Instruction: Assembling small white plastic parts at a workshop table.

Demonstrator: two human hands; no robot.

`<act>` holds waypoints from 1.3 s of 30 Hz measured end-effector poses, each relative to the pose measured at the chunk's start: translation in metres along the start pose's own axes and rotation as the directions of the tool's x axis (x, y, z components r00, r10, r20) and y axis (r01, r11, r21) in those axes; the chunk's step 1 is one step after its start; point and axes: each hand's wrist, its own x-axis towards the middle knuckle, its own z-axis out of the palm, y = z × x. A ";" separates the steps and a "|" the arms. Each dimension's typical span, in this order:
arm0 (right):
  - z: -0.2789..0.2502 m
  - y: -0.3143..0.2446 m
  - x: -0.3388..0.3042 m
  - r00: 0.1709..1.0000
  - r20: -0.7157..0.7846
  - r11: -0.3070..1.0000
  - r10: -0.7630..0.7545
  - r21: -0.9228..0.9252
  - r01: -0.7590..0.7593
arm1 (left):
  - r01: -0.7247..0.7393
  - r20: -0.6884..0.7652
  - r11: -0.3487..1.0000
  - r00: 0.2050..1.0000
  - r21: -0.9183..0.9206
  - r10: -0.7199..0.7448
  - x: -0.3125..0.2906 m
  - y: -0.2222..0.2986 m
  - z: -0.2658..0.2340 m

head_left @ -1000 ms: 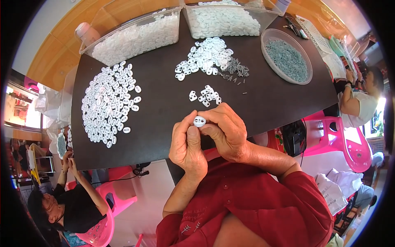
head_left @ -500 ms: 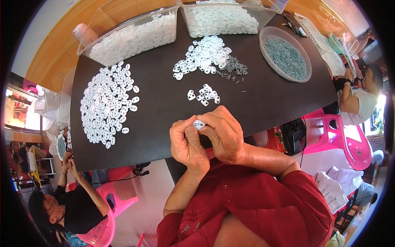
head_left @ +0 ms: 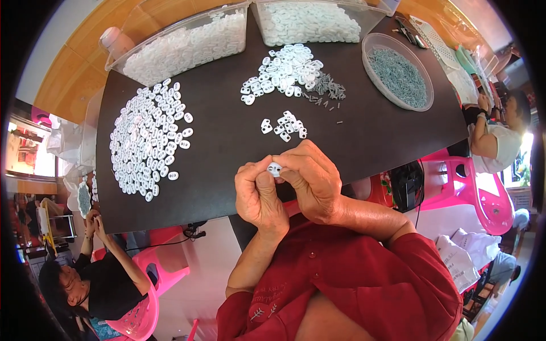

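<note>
Between my two hands, over the table's near edge, is a small white oval plastic piece (head_left: pixel 274 169) with dark holes in its face. My left hand (head_left: pixel 259 199) pinches it from the left with thumb and index finger. From the right, my right hand (head_left: pixel 314 184) closes its thumb and fingers on the same piece. Just beyond my fingers lies a small cluster of white plastic pieces with holes (head_left: pixel 286 126). Farther back is a larger heap of similar white pieces (head_left: pixel 287 67), with short grey pins (head_left: pixel 328 87) beside it.
Many white oval pieces (head_left: pixel 145 136) spread over the left of the dark table (head_left: pixel 219 142). Two clear bins (head_left: pixel 185 48) of white parts stand at the back. A round tub (head_left: pixel 426 79) of grey-green pins sits at the right. Other people sit at left (head_left: pixel 105 290) and right (head_left: pixel 497 131).
My right thumb and fingers have shifted slightly around the white piece, which both hands still hold. The whole view has moved a little.
</note>
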 end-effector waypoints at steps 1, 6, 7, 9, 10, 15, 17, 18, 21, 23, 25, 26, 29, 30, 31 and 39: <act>0.000 0.000 -0.001 1.000 0.002 1.000 0.016 0.004 -0.016 | -0.025 0.002 1.000 1.000 0.005 0.025 0.000 -0.001 0.001; 0.002 0.002 -0.005 0.999 0.000 0.999 0.051 0.014 -0.051 | 0.004 0.001 1.000 1.000 0.013 -0.004 -0.003 -0.005 -0.002; 0.003 0.003 -0.005 0.998 0.002 0.998 0.059 0.023 -0.059 | 0.004 0.010 0.999 1.000 0.035 -0.004 -0.002 -0.006 -0.002; 0.004 0.006 -0.003 0.998 0.004 0.997 0.065 0.033 -0.066 | -0.002 0.011 0.999 1.000 0.043 0.002 0.001 -0.008 -0.004; 0.005 0.006 -0.004 0.998 0.008 0.997 0.066 0.034 -0.066 | -0.006 0.012 0.999 1.000 0.052 0.005 0.001 -0.009 -0.005; 0.000 0.004 0.002 0.997 0.032 0.997 0.071 0.017 -0.071 | -0.015 -0.010 0.998 1.000 0.054 0.015 0.003 -0.004 0.003; -0.004 0.003 0.008 0.999 0.038 0.999 -0.004 -0.043 0.006 | -0.021 -0.010 0.992 1.000 0.123 0.022 0.006 -0.001 0.005; -0.006 0.000 0.006 0.999 0.045 0.999 0.014 -0.047 -0.012 | -0.003 -0.004 0.988 1.000 0.152 0.004 0.003 0.003 0.003; -0.011 0.001 0.007 0.998 0.053 0.998 0.044 -0.038 -0.042 | 0.155 -0.006 0.986 0.988 0.063 -0.155 0.000 0.013 0.005; -0.016 0.003 0.006 0.991 0.069 0.993 0.119 0.016 -0.120 | 0.245 0.024 0.968 0.969 -0.058 -0.244 -0.005 0.013 0.002; -0.027 0.007 0.014 0.983 0.087 0.986 0.164 0.003 -0.165 | 0.243 0.063 0.969 0.969 -0.052 -0.239 -0.003 0.018 0.003; -0.033 0.010 0.022 0.987 0.059 0.989 0.150 -0.019 -0.149 | 0.236 0.071 0.970 0.970 -0.058 -0.232 -0.002 0.018 0.001; -0.064 0.025 0.070 0.994 0.009 0.975 0.107 -0.195 -0.103 | 0.393 0.112 0.919 0.913 0.011 -0.392 -0.001 0.013 -0.007; -0.071 0.037 0.091 0.997 -0.028 0.955 0.065 -0.287 -0.070 | 0.383 0.105 0.924 0.918 0.024 -0.383 0.000 0.012 -0.010; -0.074 0.044 0.118 0.987 -0.131 0.953 -0.089 -0.301 0.046 | 0.379 0.103 0.925 0.919 0.036 -0.380 0.001 0.012 -0.012; -0.099 0.143 0.218 0.922 -0.034 0.562 -0.385 -0.801 0.205 | 0.278 0.124 0.913 0.937 0.300 -0.326 0.028 0.004 -0.021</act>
